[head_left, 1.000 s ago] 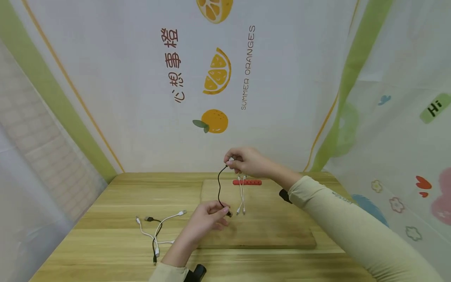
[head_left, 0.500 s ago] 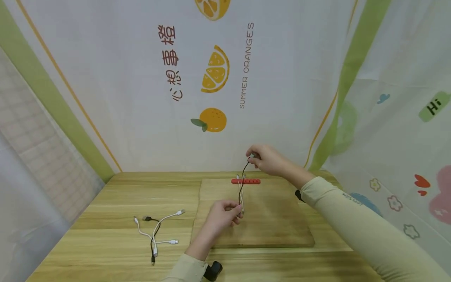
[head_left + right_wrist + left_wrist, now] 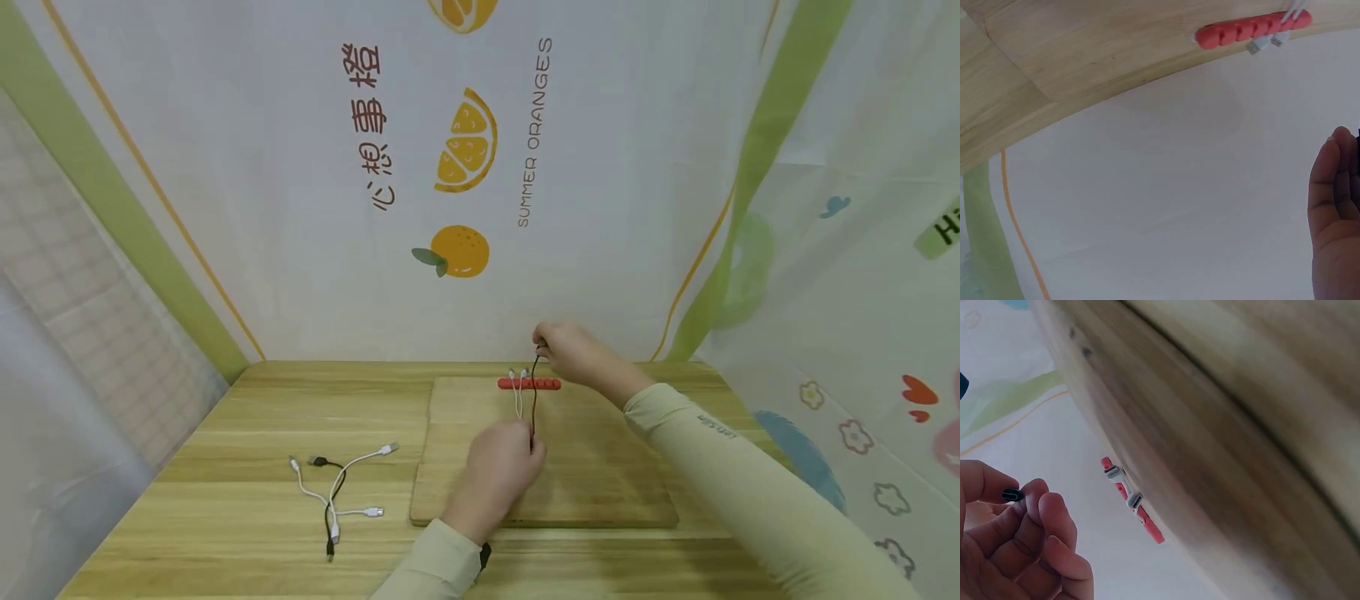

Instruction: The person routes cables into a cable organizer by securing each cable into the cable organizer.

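Observation:
A short black USB cable [image 3: 534, 396] is stretched upright between my two hands. My left hand [image 3: 501, 467] pinches its lower end over the wooden board; in the left wrist view the small black plug [image 3: 1012, 495] pokes out between thumb and fingertips. Higher up, my right hand [image 3: 573, 354] pinches the other end, which its fingers mostly hide. Just behind the cable lies a red cable holder [image 3: 553, 384] with a row of slots, at the board's far edge. Two white cables [image 3: 518, 403] sit in slots at its left end, their USB-A plugs [image 3: 1260, 45] sticking out behind.
The wooden board [image 3: 600, 467] lies on a wood-grain table [image 3: 247, 433]. Left of it, several white cables [image 3: 360, 458] and a black cable [image 3: 330, 546] lie crossed in a loose pile. A white printed curtain [image 3: 600, 208] hangs close behind the table.
Both hands have moved right with the black cable, from left of the red holder to in front of its middle. The right hand rose, then dropped slightly. The cable has become straighter.

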### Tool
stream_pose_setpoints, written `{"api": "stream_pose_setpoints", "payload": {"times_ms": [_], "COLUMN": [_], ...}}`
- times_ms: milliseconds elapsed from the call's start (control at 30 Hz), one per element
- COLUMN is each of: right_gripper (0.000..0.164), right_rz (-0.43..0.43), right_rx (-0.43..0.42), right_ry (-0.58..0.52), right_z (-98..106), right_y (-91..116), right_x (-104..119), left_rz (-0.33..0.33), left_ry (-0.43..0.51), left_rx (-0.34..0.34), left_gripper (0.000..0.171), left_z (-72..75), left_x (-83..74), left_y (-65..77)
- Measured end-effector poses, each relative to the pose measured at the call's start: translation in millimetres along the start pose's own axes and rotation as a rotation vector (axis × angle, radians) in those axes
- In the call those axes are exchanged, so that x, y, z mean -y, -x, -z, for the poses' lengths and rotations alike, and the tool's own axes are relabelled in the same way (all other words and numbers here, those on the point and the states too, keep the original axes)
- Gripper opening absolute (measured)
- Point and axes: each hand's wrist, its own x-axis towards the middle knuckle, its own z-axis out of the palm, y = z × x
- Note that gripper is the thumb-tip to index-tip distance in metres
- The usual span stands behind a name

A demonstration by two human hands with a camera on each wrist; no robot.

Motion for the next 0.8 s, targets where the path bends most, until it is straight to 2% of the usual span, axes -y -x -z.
{"api": "stream_pose_setpoints", "payload": {"times_ms": [167, 300, 500, 800], "right_gripper": [0.017, 0.013, 0.01, 0.008], "right_rz": [-0.012, -0.006, 0.025, 0.0], "right_rx": [0.023, 0.016, 0.008, 0.008], "right_ry": [0.035, 0.116, 0.19, 0.203], "right_z": [-13.6, -27.9, -48.1, -65.3], "right_y": [-6.1, -12.5, -23.9, -29.4], "right_x": [-11.7, -18.8, -21.1, -27.9], "left_rz": [-0.067, -0.083, -0.068, -0.053], "left_ry": [-0.196, -0.301, -0.381, -0.446], "left_rx": [-0.012, 0.001, 0.004, 0.047], "left_gripper": [0.041, 0.044, 0.046, 0.025], "left_z": [-5.3, -12.9, -22.4, -36.3], "left_x": [-6.1, -7.9, -8.5, -11.5], "left_y": [-3.6, -7.9, -12.1, -18.9]}}
